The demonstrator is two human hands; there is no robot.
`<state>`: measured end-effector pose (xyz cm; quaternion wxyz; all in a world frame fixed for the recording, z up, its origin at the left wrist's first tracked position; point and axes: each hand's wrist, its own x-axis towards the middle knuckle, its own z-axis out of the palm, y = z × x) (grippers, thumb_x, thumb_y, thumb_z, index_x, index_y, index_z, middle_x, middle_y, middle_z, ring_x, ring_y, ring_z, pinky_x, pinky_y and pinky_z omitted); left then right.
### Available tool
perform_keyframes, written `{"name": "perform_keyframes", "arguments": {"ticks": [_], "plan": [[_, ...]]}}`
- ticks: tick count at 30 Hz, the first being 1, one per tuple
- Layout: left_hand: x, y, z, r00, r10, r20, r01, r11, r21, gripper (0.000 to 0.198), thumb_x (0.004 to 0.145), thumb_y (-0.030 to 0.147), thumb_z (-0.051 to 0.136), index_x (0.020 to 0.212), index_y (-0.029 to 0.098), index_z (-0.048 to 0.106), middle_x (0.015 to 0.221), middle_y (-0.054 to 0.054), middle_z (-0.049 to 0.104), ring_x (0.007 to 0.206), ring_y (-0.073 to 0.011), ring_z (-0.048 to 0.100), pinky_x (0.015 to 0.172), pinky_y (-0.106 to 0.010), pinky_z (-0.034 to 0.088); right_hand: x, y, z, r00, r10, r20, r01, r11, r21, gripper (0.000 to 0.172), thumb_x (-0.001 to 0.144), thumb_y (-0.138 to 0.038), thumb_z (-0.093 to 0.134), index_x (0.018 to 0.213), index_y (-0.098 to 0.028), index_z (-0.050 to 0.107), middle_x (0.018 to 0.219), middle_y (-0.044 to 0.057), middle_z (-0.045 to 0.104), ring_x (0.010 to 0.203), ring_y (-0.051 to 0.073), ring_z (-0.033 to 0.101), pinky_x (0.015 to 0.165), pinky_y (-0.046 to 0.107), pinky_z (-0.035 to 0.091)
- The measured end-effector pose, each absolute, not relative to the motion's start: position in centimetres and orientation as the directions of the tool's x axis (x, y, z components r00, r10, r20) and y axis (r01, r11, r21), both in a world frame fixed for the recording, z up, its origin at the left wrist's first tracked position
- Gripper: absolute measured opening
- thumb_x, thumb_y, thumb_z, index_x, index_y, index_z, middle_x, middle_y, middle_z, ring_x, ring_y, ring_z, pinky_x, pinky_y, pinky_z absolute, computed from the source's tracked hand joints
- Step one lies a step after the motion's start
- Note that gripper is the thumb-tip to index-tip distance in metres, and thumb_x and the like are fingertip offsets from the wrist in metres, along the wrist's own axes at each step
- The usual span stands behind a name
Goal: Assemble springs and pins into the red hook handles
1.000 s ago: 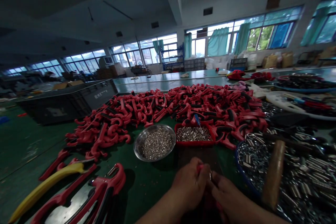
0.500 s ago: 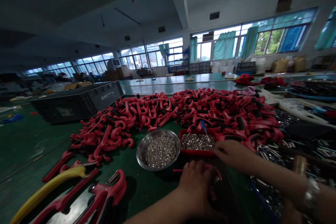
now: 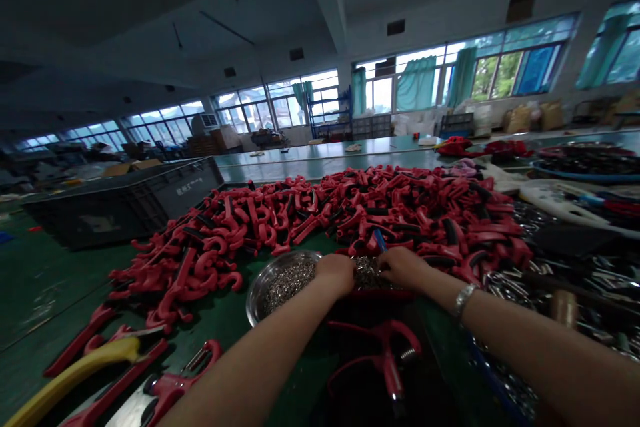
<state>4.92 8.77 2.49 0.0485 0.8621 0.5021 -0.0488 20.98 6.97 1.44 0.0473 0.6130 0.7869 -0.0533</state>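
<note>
My left hand point(image 3: 336, 275), fingers curled downward, is between the metal bowl point(image 3: 255, 297) of small silver parts and the red tray point(image 3: 380, 295). Its fingertips are hidden at the tray's left end. Over the tray's right side, my right hand point(image 3: 406, 269) has its fingers bent down among the silver pins point(image 3: 367, 272); anything pinched there is too small to make out. A blue-handled screwdriver point(image 3: 380, 240) stands beside the right fingers. Nearer me, a red spring clamp point(image 3: 387, 353) with a hooked arm and coil spring lies untouched on a dark surface.
A large heap of red clamp parts point(image 3: 300, 207) spreads behind the tray. A dark crate point(image 3: 125, 203) stands at left. Front left lie a yellow curved handle point(image 3: 75, 373) and another red clamp point(image 3: 175, 383). Metal parts and a wooden handle point(image 3: 564, 309) are at right.
My left hand has left the red spring clamp, which now lies exposed, and moved up to the tray. My right hand has moved left over the pins. The camera view has shifted slightly.
</note>
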Motion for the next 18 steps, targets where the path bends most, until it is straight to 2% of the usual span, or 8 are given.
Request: {"name": "perform_keyframes", "arguments": {"ticks": [3,8,12,18], "plan": [[5.7,9.7,1.8,0.514,0.837,-0.189,0.854,-0.521,0.014,0.026,0.085,0.034,0.050,0.104,0.016,0.055,0.106,-0.006,0.057,0.094,-0.0188,0.055,0.082,-0.040,0.045,22.2,6.7,0.8,-0.247,0.964,-0.095,0.969,0.243,-0.051,0.020,0.087,-0.030,0.051,0.100,-0.016,0.057,0.103,0.005,0.059,0.090,0.018,0.057,0.078,0.039,0.047],[5.4,9.5,1.5,0.524,0.824,-0.213,0.843,-0.538,-0.009,0.028,0.086,0.034,0.049,0.107,0.017,0.053,0.108,-0.007,0.055,0.095,-0.0193,0.054,0.081,-0.040,0.045,22.7,6.4,0.8,-0.221,0.970,-0.101,0.975,0.217,-0.054,0.019,0.087,-0.031,0.051,0.096,-0.016,0.058,0.098,0.004,0.060,0.087,0.018,0.057,0.076,0.038,0.047],[5.5,9.6,2.0,0.569,0.788,-0.236,0.811,-0.585,0.006,0.028,0.085,0.033,0.051,0.108,0.017,0.053,0.109,-0.007,0.055,0.095,-0.0194,0.054,0.082,-0.041,0.045,22.3,6.1,1.7,-0.184,0.970,-0.159,0.983,0.183,-0.022,0.018,0.086,-0.031,0.052,0.094,-0.015,0.059,0.095,0.003,0.060,0.081,0.016,0.059,0.072,0.035,0.049],[6.1,9.9,1.5,0.594,0.786,-0.173,0.803,-0.593,0.060,0.027,0.085,0.034,0.050,0.104,0.017,0.055,0.108,-0.007,0.055,0.096,-0.0192,0.054,0.083,-0.041,0.044,21.2,5.8,2.0,-0.136,0.977,-0.162,0.987,0.148,0.062,0.023,0.086,-0.030,0.053,0.102,-0.015,0.056,0.103,0.006,0.058,0.088,0.019,0.057,0.076,0.039,0.048]]}}
